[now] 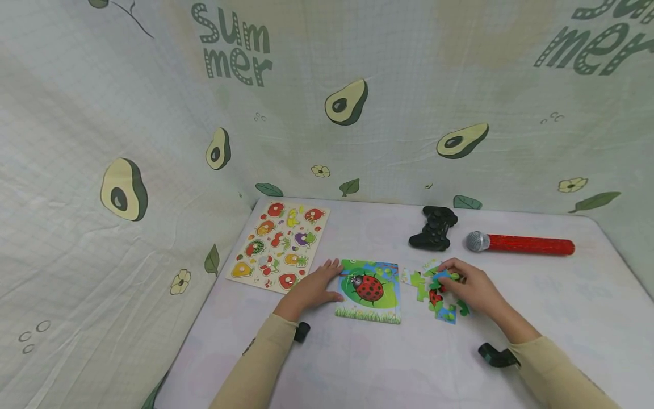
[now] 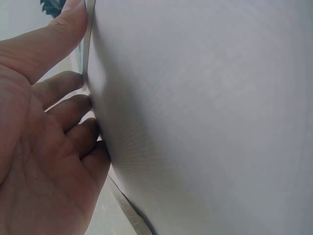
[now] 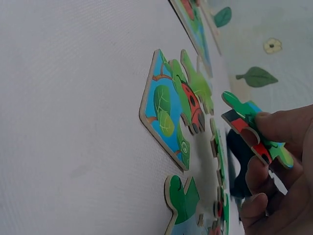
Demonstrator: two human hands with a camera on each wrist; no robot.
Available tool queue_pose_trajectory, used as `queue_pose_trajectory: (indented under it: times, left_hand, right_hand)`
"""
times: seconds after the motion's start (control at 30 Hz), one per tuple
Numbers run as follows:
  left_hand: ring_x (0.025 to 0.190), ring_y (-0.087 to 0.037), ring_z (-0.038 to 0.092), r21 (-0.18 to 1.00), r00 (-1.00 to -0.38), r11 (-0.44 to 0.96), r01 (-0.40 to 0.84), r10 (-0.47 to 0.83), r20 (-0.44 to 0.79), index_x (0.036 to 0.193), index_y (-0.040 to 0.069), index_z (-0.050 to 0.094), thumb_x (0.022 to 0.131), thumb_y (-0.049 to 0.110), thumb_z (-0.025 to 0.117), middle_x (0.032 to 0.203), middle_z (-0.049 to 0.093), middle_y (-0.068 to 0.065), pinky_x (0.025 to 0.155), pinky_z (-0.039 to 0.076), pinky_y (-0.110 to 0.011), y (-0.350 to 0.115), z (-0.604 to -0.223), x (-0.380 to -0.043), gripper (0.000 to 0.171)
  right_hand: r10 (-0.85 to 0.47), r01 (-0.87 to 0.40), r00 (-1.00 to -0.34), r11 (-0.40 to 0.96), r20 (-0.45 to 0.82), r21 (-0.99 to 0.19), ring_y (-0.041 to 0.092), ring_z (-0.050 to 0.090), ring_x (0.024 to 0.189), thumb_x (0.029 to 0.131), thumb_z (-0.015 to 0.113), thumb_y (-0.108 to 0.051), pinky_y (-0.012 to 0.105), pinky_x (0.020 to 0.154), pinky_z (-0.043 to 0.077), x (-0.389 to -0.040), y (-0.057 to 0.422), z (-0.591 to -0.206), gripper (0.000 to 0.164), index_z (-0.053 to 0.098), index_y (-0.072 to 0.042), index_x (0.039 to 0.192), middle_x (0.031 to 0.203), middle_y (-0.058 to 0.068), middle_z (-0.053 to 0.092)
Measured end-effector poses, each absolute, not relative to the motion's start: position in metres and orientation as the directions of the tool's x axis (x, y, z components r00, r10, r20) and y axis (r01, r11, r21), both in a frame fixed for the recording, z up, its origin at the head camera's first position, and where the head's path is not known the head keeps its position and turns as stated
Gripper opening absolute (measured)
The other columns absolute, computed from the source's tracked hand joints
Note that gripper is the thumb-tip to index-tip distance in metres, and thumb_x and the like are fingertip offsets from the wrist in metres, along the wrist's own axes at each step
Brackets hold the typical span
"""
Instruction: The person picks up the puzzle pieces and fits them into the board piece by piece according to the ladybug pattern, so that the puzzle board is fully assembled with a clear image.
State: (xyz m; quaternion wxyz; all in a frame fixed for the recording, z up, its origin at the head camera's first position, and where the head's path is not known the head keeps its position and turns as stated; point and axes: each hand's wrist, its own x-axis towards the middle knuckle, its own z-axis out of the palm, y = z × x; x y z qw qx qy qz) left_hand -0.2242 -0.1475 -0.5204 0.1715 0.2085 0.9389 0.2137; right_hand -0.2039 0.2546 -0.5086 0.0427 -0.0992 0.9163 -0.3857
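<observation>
A square ladybug puzzle board (image 1: 369, 289) lies on the table in the head view, with grass printed along its near edge. My left hand (image 1: 314, 288) rests at its left edge, thumb and fingers spread. In the left wrist view this hand's fingertips (image 2: 100, 152) are down at the table. Right of the board, my right hand (image 1: 477, 291) pinches a jigsaw piece (image 3: 242, 122) in green, red and black, raised off the table. Below and around it lie several loose jigsaw pieces (image 3: 164, 105), some bearing red ladybug parts; the hand partly covers them in the head view.
A board of fruit pictures (image 1: 271, 244) lies at the back left, close to my left hand. Behind the loose pieces is a black game controller (image 1: 434, 230). A red microphone (image 1: 526, 244) with a silver head lies to its right. A printed cloth (image 1: 393, 165) hangs behind the table.
</observation>
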Motion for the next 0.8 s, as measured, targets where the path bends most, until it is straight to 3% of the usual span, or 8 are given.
queue_pose_trajectory:
  times: [0.1,0.27,0.53,0.8]
  left_hand:
    - [0.156,-0.022,0.014,0.472,-0.854,0.822,0.318,0.465,-0.235,0.160,0.017,0.035,0.091,0.042,0.075,0.168,0.022,-0.002,0.124,0.023,-0.043,-0.148,-0.521,-0.225,0.084]
    - [0.156,-0.022,0.014,0.474,-0.854,0.823,0.313,0.462,-0.239,0.160,0.018,0.035,0.091,0.042,0.075,0.168,0.021,-0.002,0.124,0.024,-0.043,-0.148,-0.521,-0.225,0.084]
    - [0.156,-0.023,0.015,0.478,-0.852,0.817,0.323,0.471,-0.230,0.160,0.016,0.035,0.091,0.043,0.075,0.168,0.022,-0.003,0.124,0.023,-0.043,-0.148,-0.521,-0.225,0.084]
    - [0.156,-0.024,0.015,0.478,-0.850,0.815,0.327,0.474,-0.228,0.160,0.015,0.035,0.090,0.043,0.075,0.168,0.022,-0.004,0.124,0.023,-0.044,-0.148,-0.520,-0.224,0.085]
  right_hand:
    - [-0.223,-0.158,-0.975,0.671,0.006,-0.724,0.019,0.058,0.085,0.099,0.069,-0.027,0.029,0.070,0.050,-0.204,0.252,-0.508,0.024,0.064,-0.012,0.119,0.105,0.006,0.069]
    - [-0.227,-0.160,-0.974,0.660,0.008,-0.734,0.029,0.064,0.104,0.099,0.070,-0.028,0.044,0.086,0.054,-0.203,0.246,-0.509,0.026,0.064,-0.012,0.118,0.119,0.014,0.068]
    - [-0.242,-0.153,-0.970,0.638,-0.008,-0.755,0.014,0.054,0.071,0.098,0.071,-0.020,0.024,0.060,0.044,-0.207,0.239,-0.516,0.028,0.063,-0.011,0.124,0.106,0.008,0.066]
    - [-0.239,-0.165,-0.971,0.625,0.014,-0.763,0.010,0.061,0.070,0.097,0.071,-0.017,0.024,0.060,0.047,-0.208,0.229,-0.514,0.026,0.065,-0.012,0.122,0.103,0.007,0.070]
